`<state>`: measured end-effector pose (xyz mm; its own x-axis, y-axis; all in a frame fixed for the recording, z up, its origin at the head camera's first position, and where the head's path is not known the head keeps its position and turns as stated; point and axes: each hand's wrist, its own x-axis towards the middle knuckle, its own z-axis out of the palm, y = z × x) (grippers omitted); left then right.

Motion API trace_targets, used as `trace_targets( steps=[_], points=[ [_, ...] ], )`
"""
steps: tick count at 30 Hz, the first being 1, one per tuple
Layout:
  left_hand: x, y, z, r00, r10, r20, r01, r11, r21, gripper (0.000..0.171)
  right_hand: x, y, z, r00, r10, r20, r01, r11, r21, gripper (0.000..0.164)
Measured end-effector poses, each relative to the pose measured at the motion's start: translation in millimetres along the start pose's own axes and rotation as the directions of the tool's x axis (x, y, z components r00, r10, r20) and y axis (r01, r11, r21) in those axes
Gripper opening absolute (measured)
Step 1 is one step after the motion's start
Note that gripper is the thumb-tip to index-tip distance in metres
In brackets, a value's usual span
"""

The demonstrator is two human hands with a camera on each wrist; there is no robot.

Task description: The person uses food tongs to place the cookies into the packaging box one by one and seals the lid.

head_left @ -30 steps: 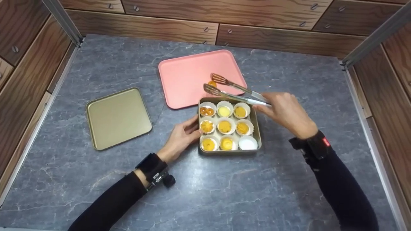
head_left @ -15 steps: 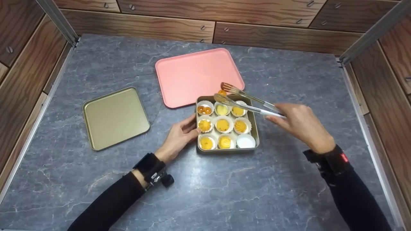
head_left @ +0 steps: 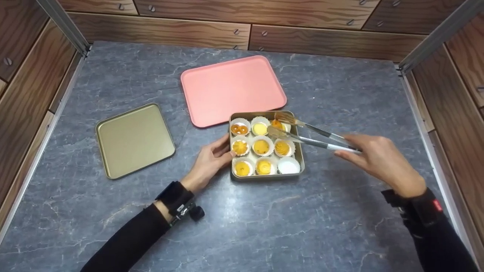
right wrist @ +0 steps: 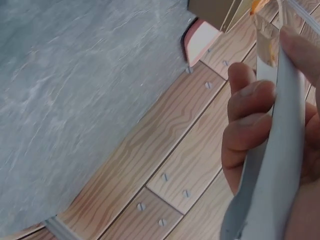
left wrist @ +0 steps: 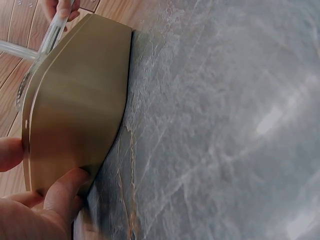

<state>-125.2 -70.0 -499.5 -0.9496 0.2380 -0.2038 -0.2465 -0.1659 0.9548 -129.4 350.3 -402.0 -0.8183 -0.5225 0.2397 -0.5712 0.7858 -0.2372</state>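
My left hand (head_left: pixel 206 164) holds the left side of a square gold tin (head_left: pixel 266 178), its thumb at the rim. In the left wrist view, the thumb and fingers touch the tin's wall (left wrist: pixel 80 95). The tin stands on the table with several white paper cups in rows, most with small yellow or orange cookies; the front right cup (head_left: pixel 289 166) has none. My right hand (head_left: pixel 385 160) grips food tongs (head_left: pixel 327 146), fingers curled round the white handles in the right wrist view. Between the tong tips is an orange cookie (head_left: pixel 276 124), over the back right cup.
A pink tray (head_left: pixel 230 90) lies behind the tin, nearly at its back edge. To the left is a flat gold lid (head_left: pixel 136 141) with a raised rim. Wood-patterned walls (head_left: pixel 321 41) border the grey marbled table (head_left: pixel 242 234) at the back and sides.
My right hand has moved right and toward me, bringing the tongs and orange cookie from over the pink tray to over the tin's back right cup. The left hand stays on the tin.
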Motion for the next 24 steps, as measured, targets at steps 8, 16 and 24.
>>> trace_targets(
  steps=[8, 16, 24],
  points=[
    [0.3, -2.3, -0.1, 1.000, 0.013, -0.006, -0.013, 1.000, -0.006, 0.073, -17, 8, -6, 0.999, -0.028, 0.037, 0.027, 0.999, 0.017, 0.032],
    [-0.2, -2.4, 0.3, 1.000, 0.014, -0.001, -0.014, 1.000, -0.006, 0.073, -26, 13, -17, 0.996, -0.027, 0.084, 0.027, 1.000, 0.000, 0.039],
    [-0.9, -1.4, -1.3, 1.000, 0.016, 0.004, -0.016, 1.000, 0.022, 0.072, -29, 17, -25, 0.993, -0.051, 0.102, 0.055, 0.998, -0.036, 0.043]
  ],
)
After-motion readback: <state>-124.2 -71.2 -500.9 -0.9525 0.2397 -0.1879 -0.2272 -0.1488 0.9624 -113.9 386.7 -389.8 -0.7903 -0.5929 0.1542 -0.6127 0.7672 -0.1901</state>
